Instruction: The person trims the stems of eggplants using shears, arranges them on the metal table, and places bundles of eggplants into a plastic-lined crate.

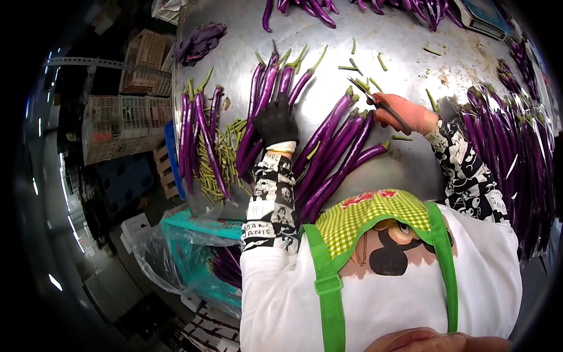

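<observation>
My left hand (275,123), in a black glove, is closed over a long purple eggplant (285,80) in a loose group whose green stems point away from me. Part of that group is hidden under the hand. My right hand (406,111), in a pinkish-orange glove, holds a pair of scissors (392,116) with dark handles. Their blades point up and left, just beyond the stem ends of a second group of eggplants (337,146) lying in front of my apron. Cut stem pieces (382,61) are scattered around the blades.
A heap of cut stems (226,155) lies at the left table edge, with several eggplants (205,132) across it. Bagged eggplants (507,141) are stacked on the right. A purple cloth (200,44) lies at the far left corner. Below stands a teal crate (193,234) lined with plastic.
</observation>
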{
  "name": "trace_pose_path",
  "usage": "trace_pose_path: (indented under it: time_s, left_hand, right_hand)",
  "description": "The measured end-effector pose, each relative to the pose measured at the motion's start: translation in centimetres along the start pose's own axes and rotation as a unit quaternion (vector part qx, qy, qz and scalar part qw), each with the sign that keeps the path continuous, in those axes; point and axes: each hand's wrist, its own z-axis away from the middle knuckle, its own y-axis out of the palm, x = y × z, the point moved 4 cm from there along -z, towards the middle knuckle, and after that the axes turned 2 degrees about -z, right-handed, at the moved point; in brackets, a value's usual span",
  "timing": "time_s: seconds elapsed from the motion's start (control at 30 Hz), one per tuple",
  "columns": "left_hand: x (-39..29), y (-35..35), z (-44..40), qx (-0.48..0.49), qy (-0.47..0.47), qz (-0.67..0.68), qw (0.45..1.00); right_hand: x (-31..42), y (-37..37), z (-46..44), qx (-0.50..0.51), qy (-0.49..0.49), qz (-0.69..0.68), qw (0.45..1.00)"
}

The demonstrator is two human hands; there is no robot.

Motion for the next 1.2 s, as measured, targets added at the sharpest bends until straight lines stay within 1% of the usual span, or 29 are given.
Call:
trace_pose_path:
  time_s: [0.03,0.1,0.17,0.23,0.3,0.37,0.43,0.5,0.57,0.67,0.7,0.73,0.77,0.8,0.9,1.0,1.03,1.1,1.17,1.2]
  left_hand:
    - [-0.6,-1.0,0.3,-0.058,0.011,0.000,0.998]
    - [-1.5,-2.7,0.9,-0.080,0.031,0.030,0.996]
    - [-2.4,-4.9,1.5,-0.102,0.056,0.054,0.992]
    - [-3.5,-7.2,2.0,-0.103,0.065,0.057,0.991]
    - [-4.1,-7.7,2.3,-0.106,0.072,0.067,0.990]
    - [-4.5,-7.5,2.9,-0.079,0.062,0.084,0.991]
    - [-4.8,-7.0,3.4,-0.054,0.059,0.123,0.989]
    - [-4.9,-5.8,4.1,-0.037,0.071,0.151,0.985]
    - [-4.6,-5.1,4.6,-0.029,0.077,0.198,0.977]
    - [-2.6,-5.7,2.8,-0.140,-0.030,0.066,0.988]
    - [-1.3,-5.6,2.0,-0.168,-0.044,-0.024,0.985]
    - [0.6,-4.4,1.5,-0.189,-0.071,-0.033,0.979]
    - [2.6,-2.0,1.5,-0.137,-0.109,-0.061,0.983]
    - [3.6,-1.5,1.2,-0.086,-0.146,-0.088,0.982]
    - [4.9,-0.4,0.8,0.069,-0.159,-0.095,0.980]
    - [4.8,0.3,0.5,0.075,-0.140,-0.087,0.983]
    - [4.6,0.3,0.5,0.055,-0.126,-0.071,0.988]
    - [3.7,-1.1,1.0,-0.016,-0.094,-0.045,0.994]
    - [2.3,-3.2,1.2,-0.083,-0.055,-0.015,0.995]
    - [1.6,-4.4,1.3,-0.053,-0.051,-0.002,0.997]
  right_hand:
    - [0.0,0.0,0.0,0.016,0.008,-0.010,1.000]
    - [0.5,0.0,0.3,0.051,0.025,-0.029,0.998]
    - [1.1,-0.5,0.4,0.060,0.033,0.000,0.998]
    - [1.6,-0.5,0.0,0.068,0.047,0.044,0.996]
    - [0.9,-0.5,-0.7,0.058,0.014,0.036,0.998]
    - [0.7,-0.4,-1.0,0.055,-0.006,0.036,0.998]
    - [0.2,-0.2,-1.5,0.055,-0.051,0.082,0.994]
    - [0.3,-0.3,-1.1,0.035,-0.042,0.102,0.993]
    - [2.3,-0.7,0.7,-0.007,0.020,0.096,0.995]
    - [-1.2,-0.4,-0.5,-0.041,-0.028,0.148,0.988]
    - [-1.4,-0.4,-0.5,-0.047,-0.028,0.144,0.988]
    - [-1.2,-0.4,-0.4,-0.050,-0.026,0.144,0.988]
    - [-0.8,-0.5,-0.2,-0.054,-0.024,0.145,0.988]
    - [-0.5,-0.7,-0.1,-0.059,-0.022,0.145,0.987]
    - [-0.3,-1.0,0.2,-0.081,-0.040,0.124,0.988]
    - [1.0,-1.0,0.9,-0.073,-0.007,0.056,0.996]
    - [1.1,-0.9,0.9,-0.070,-0.023,0.059,0.996]
    - [1.2,-0.7,0.7,-0.067,-0.055,0.066,0.994]
    - [0.9,-0.5,0.2,-0.036,-0.086,0.065,0.994]
    - [0.4,-0.2,-0.1,-0.017,-0.098,0.064,0.993]
